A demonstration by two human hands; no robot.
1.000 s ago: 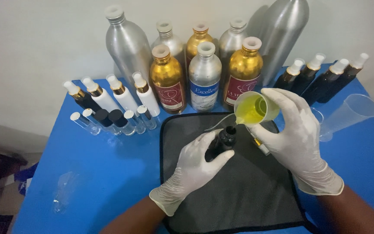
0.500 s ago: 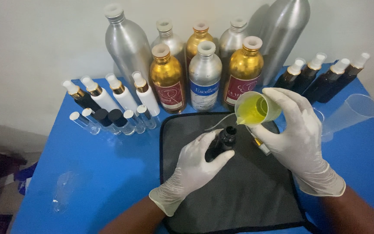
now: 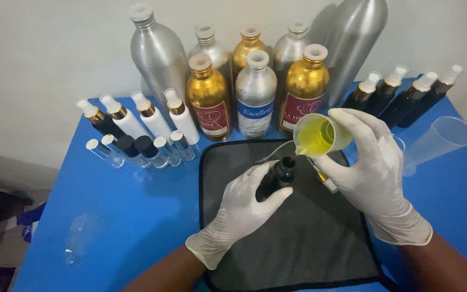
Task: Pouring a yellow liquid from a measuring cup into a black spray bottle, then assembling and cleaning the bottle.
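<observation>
Steadying a small dark bottle [image 3: 278, 176] upright over the grey mat [image 3: 298, 249], the left hand [image 3: 244, 208] is gripping it while the right hand [image 3: 371, 173], closed around a cup of yellow liquid [image 3: 320, 135], is tilting it toward the bottle's mouth.

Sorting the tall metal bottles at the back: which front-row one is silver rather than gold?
The middle front-row bottle, silver with a blue label, standing between two gold bottles with red labels.

A blue table [image 3: 136, 216] stands against a plain off-white wall [image 3: 44, 54], evenly lit; dark floor at left
</observation>
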